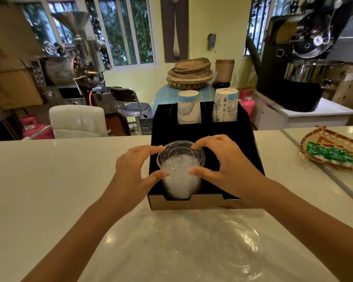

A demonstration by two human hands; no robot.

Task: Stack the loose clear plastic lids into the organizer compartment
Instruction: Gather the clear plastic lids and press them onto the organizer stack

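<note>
Both-hand grip, left hand [140,169] and right hand [218,165] pinching lid stack [180,169] from either side, stack axis upright, seated in organizer [240,159] front slot, hands equally near.

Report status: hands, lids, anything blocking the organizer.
Left hand and right hand both gripping the lid stack in the organizer front compartment. More loose lids on counter. Nothing blocking.
</note>
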